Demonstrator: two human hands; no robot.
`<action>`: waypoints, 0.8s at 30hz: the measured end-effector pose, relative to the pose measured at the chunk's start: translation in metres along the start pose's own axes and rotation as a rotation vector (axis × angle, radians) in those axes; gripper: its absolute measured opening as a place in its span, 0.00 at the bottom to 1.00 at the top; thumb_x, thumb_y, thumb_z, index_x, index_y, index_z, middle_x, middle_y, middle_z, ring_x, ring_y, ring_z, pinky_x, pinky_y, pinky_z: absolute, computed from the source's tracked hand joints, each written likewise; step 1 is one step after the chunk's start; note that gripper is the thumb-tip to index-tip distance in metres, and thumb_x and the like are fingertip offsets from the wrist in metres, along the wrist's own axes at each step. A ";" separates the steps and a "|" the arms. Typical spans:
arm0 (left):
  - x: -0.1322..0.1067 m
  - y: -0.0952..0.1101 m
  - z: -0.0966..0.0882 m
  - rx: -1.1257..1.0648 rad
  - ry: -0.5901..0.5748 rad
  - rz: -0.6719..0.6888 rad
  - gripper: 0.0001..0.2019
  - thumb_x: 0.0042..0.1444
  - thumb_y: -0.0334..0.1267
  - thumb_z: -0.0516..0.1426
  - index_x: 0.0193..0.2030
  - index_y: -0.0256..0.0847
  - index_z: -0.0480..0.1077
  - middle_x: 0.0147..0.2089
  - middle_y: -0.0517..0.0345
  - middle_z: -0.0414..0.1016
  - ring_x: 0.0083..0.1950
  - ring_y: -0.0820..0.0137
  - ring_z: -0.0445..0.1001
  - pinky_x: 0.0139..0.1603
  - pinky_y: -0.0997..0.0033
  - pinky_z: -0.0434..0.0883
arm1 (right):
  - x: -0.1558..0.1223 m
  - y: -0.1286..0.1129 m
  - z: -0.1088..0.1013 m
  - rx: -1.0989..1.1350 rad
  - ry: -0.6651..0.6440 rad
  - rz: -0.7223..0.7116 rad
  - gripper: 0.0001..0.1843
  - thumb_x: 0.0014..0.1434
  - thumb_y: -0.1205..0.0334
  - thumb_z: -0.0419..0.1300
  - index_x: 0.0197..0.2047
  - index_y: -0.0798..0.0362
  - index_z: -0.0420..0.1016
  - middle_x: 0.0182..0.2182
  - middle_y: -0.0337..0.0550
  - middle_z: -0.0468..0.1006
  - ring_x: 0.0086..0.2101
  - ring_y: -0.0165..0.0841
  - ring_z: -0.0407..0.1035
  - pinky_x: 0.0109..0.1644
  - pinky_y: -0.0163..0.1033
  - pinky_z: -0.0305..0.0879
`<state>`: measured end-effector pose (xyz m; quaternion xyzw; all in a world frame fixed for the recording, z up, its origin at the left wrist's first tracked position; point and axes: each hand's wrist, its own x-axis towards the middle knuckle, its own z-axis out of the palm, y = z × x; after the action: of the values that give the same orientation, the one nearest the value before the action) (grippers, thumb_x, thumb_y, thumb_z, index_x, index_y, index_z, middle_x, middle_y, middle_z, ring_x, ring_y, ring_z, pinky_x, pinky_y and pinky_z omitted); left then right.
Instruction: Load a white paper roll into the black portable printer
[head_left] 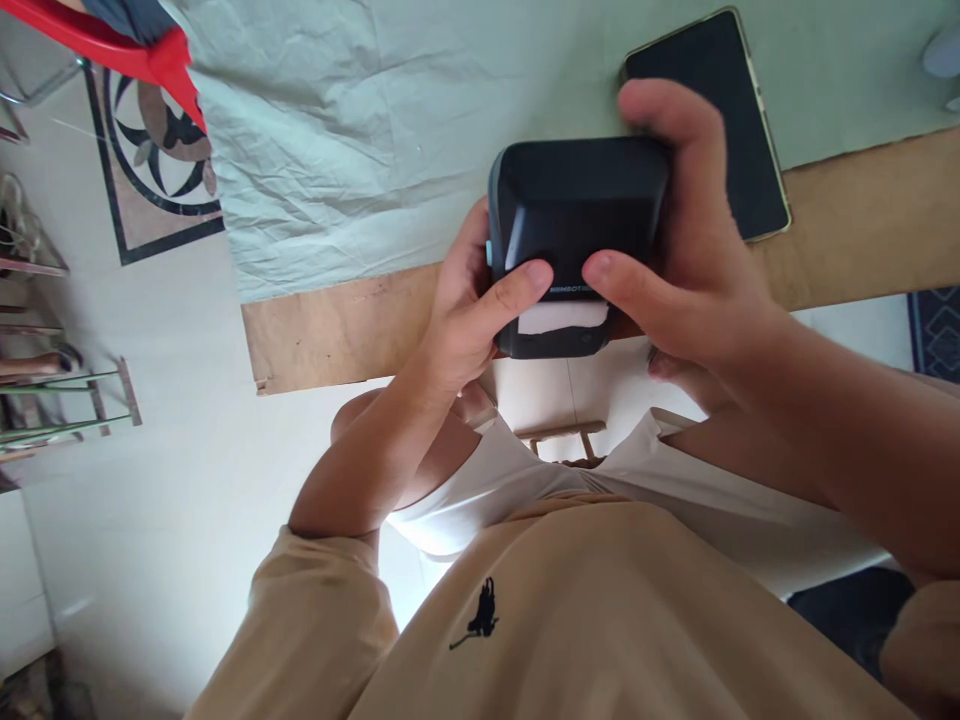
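Two clenched grips; black printer (577,200) between left hand (459,322) and right hand (697,275) fingers

- Device (577,200): black, with a white paper strip (562,318) and a small light-blue button (489,252).
- Cloth (360,130): plain pale green.
- Bench (330,330): light brown wood.
- Tablet (754,140): black, gold-edged.
- Shirt (600,620): beige, with a black emblem (478,612).
- Floor (161,150): cream, with a black-and-brown swirl inlay.
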<state>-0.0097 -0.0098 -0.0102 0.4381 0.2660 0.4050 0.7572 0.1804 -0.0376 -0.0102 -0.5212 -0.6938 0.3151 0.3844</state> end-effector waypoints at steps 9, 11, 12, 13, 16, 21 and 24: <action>0.006 -0.006 0.013 -0.045 0.057 -0.016 0.15 0.60 0.52 0.64 0.49 0.51 0.71 0.42 0.60 0.76 0.40 0.69 0.77 0.39 0.69 0.76 | -0.001 -0.001 0.002 0.140 0.052 0.016 0.41 0.63 0.35 0.50 0.69 0.48 0.41 0.70 0.47 0.49 0.58 0.24 0.63 0.58 0.32 0.69; 0.006 -0.005 0.007 0.009 0.044 -0.025 0.19 0.58 0.55 0.65 0.52 0.53 0.72 0.43 0.59 0.76 0.42 0.66 0.78 0.39 0.68 0.77 | -0.002 0.000 0.002 0.143 0.038 -0.006 0.41 0.63 0.35 0.51 0.68 0.50 0.42 0.71 0.48 0.48 0.60 0.25 0.62 0.59 0.33 0.68; 0.006 -0.004 0.004 0.043 0.047 -0.028 0.20 0.59 0.57 0.64 0.53 0.53 0.71 0.45 0.58 0.77 0.44 0.65 0.79 0.41 0.67 0.77 | -0.002 -0.001 0.002 0.123 0.048 -0.019 0.40 0.63 0.37 0.52 0.67 0.51 0.42 0.70 0.49 0.50 0.61 0.25 0.62 0.60 0.32 0.67; 0.006 -0.003 0.001 0.075 0.054 -0.030 0.21 0.61 0.59 0.62 0.54 0.52 0.70 0.47 0.58 0.77 0.48 0.64 0.79 0.45 0.66 0.78 | -0.001 -0.001 0.001 0.103 0.065 -0.038 0.39 0.64 0.39 0.53 0.67 0.53 0.42 0.69 0.49 0.51 0.62 0.25 0.61 0.61 0.31 0.67; 0.009 -0.001 -0.005 0.135 0.031 -0.034 0.17 0.64 0.53 0.62 0.54 0.50 0.70 0.51 0.61 0.78 0.57 0.62 0.79 0.58 0.64 0.77 | 0.002 -0.003 -0.002 0.043 0.070 -0.050 0.37 0.66 0.44 0.53 0.66 0.57 0.43 0.68 0.51 0.52 0.60 0.20 0.62 0.62 0.29 0.65; 0.016 -0.004 -0.005 0.063 0.025 -0.014 0.17 0.59 0.54 0.65 0.50 0.50 0.72 0.44 0.59 0.78 0.48 0.63 0.80 0.45 0.66 0.79 | 0.003 -0.002 0.003 0.070 0.045 0.006 0.41 0.65 0.39 0.51 0.68 0.56 0.41 0.70 0.52 0.49 0.67 0.27 0.58 0.70 0.34 0.66; 0.013 -0.003 0.006 0.010 0.136 -0.030 0.16 0.61 0.52 0.64 0.48 0.47 0.71 0.40 0.59 0.75 0.43 0.68 0.78 0.41 0.69 0.77 | 0.001 -0.005 -0.001 -0.001 0.035 0.030 0.42 0.66 0.39 0.52 0.70 0.59 0.43 0.71 0.52 0.49 0.71 0.27 0.54 0.78 0.33 0.61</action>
<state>0.0032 -0.0027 -0.0104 0.4092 0.3253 0.4209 0.7413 0.1789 -0.0384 -0.0052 -0.5370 -0.6795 0.3112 0.3912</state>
